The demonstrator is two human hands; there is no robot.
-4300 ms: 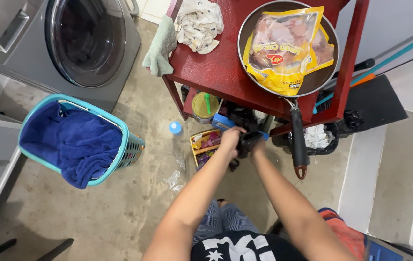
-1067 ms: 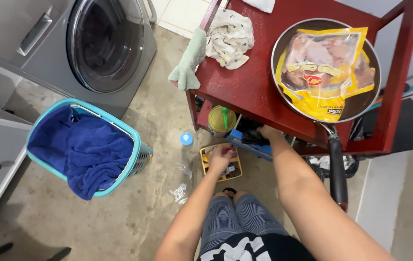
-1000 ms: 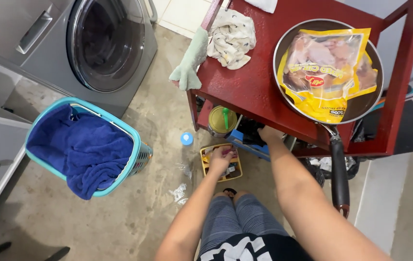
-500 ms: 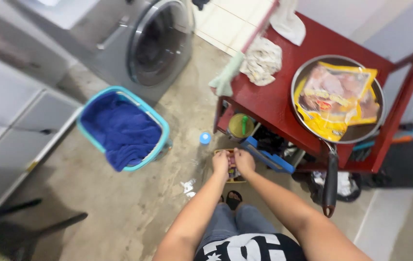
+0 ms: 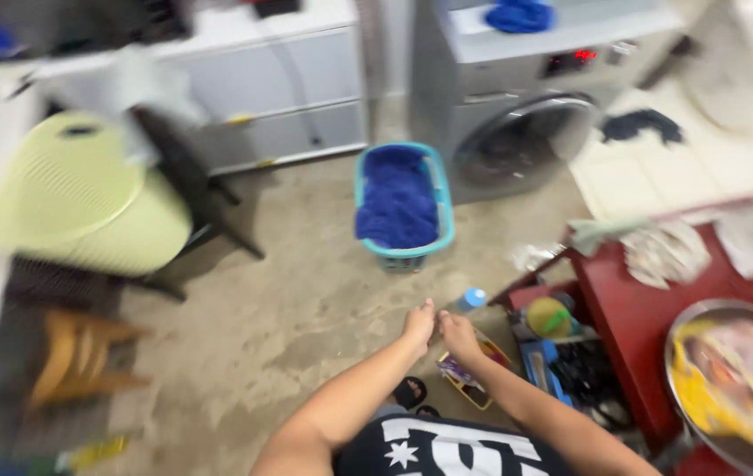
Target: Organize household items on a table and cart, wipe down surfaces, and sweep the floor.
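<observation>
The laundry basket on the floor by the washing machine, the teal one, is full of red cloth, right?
Not quite. The teal laundry basket does stand on the floor beside the washing machine, but the cloth in it is blue, not red. The head view shows this. The red thing is the cart at the right.

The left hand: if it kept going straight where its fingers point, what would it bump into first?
Probably the blue laundry basket. The left hand points up the bare floor toward it; depth is hard to judge.
</observation>
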